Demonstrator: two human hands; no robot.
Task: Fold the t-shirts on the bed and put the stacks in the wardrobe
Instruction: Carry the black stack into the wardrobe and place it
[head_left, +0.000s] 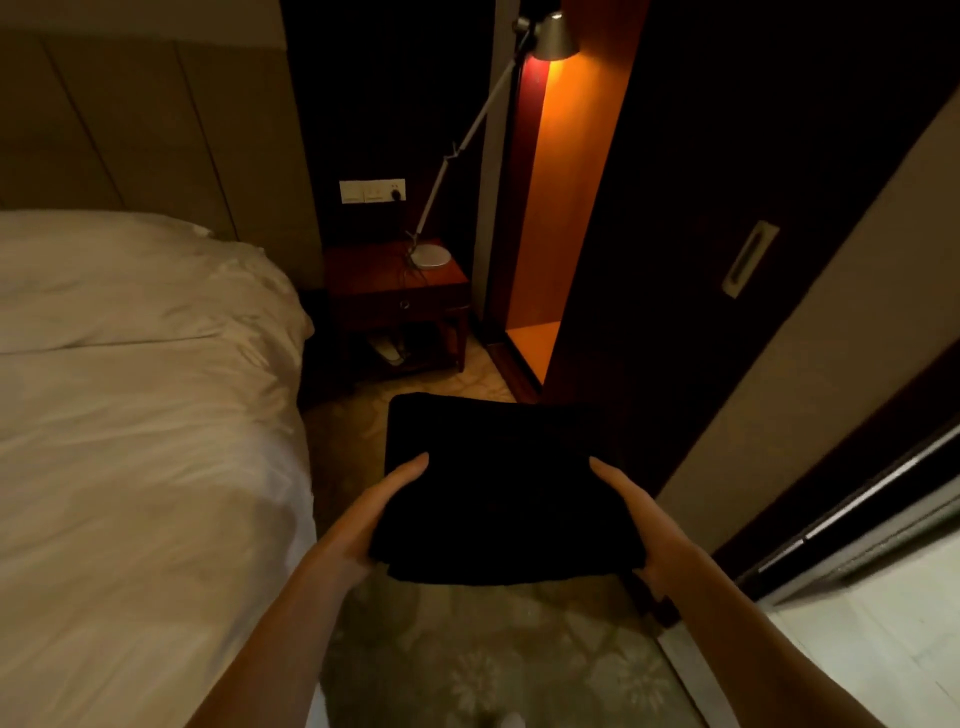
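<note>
A stack of folded black t-shirts (498, 488) hangs in the air over the carpet, held flat between both hands. My left hand (382, 506) grips its left edge, thumb on top and fingers hidden underneath. My right hand (631, 519) grips the right edge the same way. The bed (135, 415) with its white cover lies at my left; no t-shirts show on the part in view. Ahead on the right stands the dark wardrobe (727, 208), with an open lit orange compartment (550, 218) beside its sliding door.
A red-brown nightstand (397, 296) stands between bed and wardrobe, carrying a desk lamp (550, 36) on a long arm. The wardrobe door has a recessed handle (750, 259). Patterned carpet (493, 665) runs between bed and wardrobe. A pale wall and floor rail lie at right.
</note>
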